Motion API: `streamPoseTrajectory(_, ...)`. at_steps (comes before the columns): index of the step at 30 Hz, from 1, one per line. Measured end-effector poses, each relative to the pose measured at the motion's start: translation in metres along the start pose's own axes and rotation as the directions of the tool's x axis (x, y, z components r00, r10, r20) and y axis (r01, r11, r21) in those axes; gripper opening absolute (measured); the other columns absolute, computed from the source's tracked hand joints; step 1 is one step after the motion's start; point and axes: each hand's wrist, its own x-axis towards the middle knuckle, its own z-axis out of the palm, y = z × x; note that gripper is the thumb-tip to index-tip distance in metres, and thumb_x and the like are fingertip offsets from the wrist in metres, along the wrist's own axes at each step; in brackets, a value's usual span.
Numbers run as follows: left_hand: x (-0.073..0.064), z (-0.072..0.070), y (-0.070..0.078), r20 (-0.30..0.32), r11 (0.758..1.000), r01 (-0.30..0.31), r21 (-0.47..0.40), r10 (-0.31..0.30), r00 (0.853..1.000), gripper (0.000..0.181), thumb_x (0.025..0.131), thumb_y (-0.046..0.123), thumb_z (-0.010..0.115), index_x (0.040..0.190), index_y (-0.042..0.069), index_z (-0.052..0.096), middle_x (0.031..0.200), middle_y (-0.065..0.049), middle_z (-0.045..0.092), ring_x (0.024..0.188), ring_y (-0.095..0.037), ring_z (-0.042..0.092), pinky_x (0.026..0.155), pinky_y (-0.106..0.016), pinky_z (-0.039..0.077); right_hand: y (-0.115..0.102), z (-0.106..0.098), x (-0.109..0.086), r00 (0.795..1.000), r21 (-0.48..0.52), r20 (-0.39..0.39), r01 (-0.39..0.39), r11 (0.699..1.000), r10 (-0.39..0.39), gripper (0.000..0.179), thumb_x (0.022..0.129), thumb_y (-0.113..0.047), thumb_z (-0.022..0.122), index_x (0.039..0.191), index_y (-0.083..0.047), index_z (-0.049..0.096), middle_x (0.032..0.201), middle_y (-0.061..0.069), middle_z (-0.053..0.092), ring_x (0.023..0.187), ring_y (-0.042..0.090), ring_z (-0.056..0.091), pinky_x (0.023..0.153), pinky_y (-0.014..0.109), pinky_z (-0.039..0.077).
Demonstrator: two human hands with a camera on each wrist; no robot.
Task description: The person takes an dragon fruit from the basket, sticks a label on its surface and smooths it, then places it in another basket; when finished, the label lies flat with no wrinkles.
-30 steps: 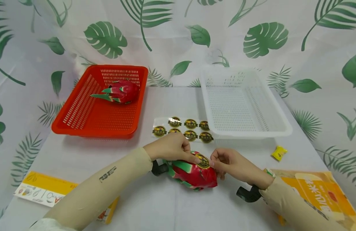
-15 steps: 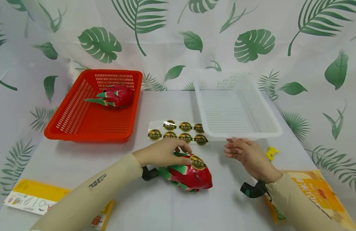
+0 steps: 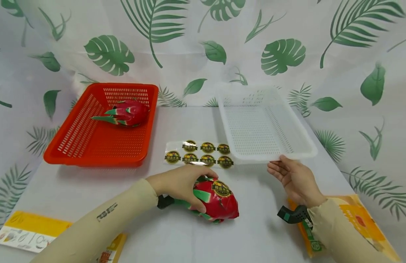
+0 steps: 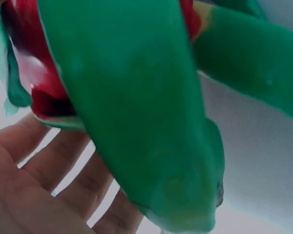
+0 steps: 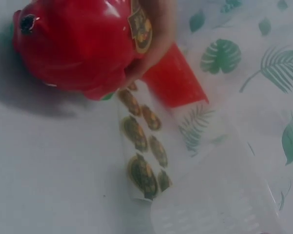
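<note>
In the head view my left hand point(image 3: 183, 184) holds a red dragon fruit point(image 3: 222, 204) with green scales, thumb on its near side and fingers over its far side. A round black-and-gold sticker point(image 3: 221, 189) lies on its upper face. The left wrist view shows its large green scales point(image 4: 132, 107) close up, with fingers point(image 4: 63, 161) below. My right hand point(image 3: 298, 180) grips the front rim of the white plastic basket point(image 3: 255, 157), thumb on top and fingers underneath. The right wrist view shows the dragon fruit's rounded red end point(image 5: 78, 44).
A red plastic basket point(image 3: 91, 160) at the left holds another dragon fruit point(image 3: 132, 112). Between the baskets lies a clear sheet of round stickers point(image 3: 207, 160). A yellow-and-white box point(image 3: 38, 226) lies at front left, and an orange bag point(image 3: 360, 223) lies under the right forearm.
My right hand has left the sticker on the dragon fruit and moved right to the white basket's rim. My left thumb has shifted from the sticker to the fruit's near side.
</note>
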Motion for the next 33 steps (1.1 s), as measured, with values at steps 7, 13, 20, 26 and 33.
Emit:
streamPoseTrajectory(7,0.004,0.003,0.0,0.023,1.0,-0.01,0.028,0.009,1.0,0.08,0.071,0.044,0.095,0.139,0.027,0.058,0.129,0.012,0.064,0.118,-0.007,0.057,0.092,-0.022,0.055,0.004,-0.004,-0.004,0.999,-0.011,-0.03,0.025,1.0,-0.025,0.017,0.107,-0.022,0.057,0.114,-0.007,0.052,0.098,0.001,0.073,0.094,0.012,0.076,0.089,0.025,0.062)
streamPoseTrajectory(13,0.006,0.009,0.0,-0.012,1.0,-0.004,0.008,0.004,1.0,0.075,0.068,0.047,0.095,0.132,0.028,0.06,0.117,0.017,0.065,0.11,-0.006,0.058,0.081,-0.02,0.057,0.007,-0.006,-0.005,0.997,-0.012,-0.057,0.047,0.999,-0.047,0.015,0.106,-0.02,0.059,0.109,-0.007,0.054,0.096,0.001,0.076,0.092,0.011,0.077,0.087,0.024,0.062)
streamPoseTrajectory(20,0.009,0.012,-0.001,-0.091,1.0,-0.003,0.028,0.006,0.996,0.072,0.067,0.047,0.095,0.127,0.029,0.06,0.112,0.014,0.069,0.103,-0.005,0.062,0.08,-0.02,0.057,0.009,-0.005,-0.005,0.994,-0.005,-0.064,0.083,0.997,-0.083,0.014,0.106,-0.017,0.059,0.108,-0.006,0.052,0.094,0.002,0.076,0.09,0.012,0.077,0.087,0.025,0.062)
streamPoseTrajectory(26,0.006,0.006,0.0,-0.187,0.999,0.035,0.041,-0.026,0.982,0.074,0.067,0.048,0.094,0.13,0.029,0.061,0.115,0.012,0.071,0.105,-0.006,0.063,0.082,-0.023,0.058,0.009,-0.004,-0.003,0.992,-0.039,-0.083,0.09,0.995,-0.093,0.018,0.105,-0.02,0.061,0.109,-0.006,0.05,0.095,0.0,0.075,0.091,0.01,0.077,0.087,0.024,0.062)
streamPoseTrajectory(33,0.004,-0.013,0.003,-0.318,0.998,0.056,0.023,-0.046,0.947,0.08,0.066,0.047,0.095,0.135,0.028,0.061,0.118,0.01,0.071,0.108,-0.008,0.063,0.081,-0.025,0.059,0.007,-0.005,-0.001,0.993,-0.055,-0.07,0.09,0.994,-0.094,0.022,0.105,-0.023,0.061,0.114,-0.006,0.052,0.095,-0.001,0.076,0.091,0.009,0.077,0.087,0.023,0.062)
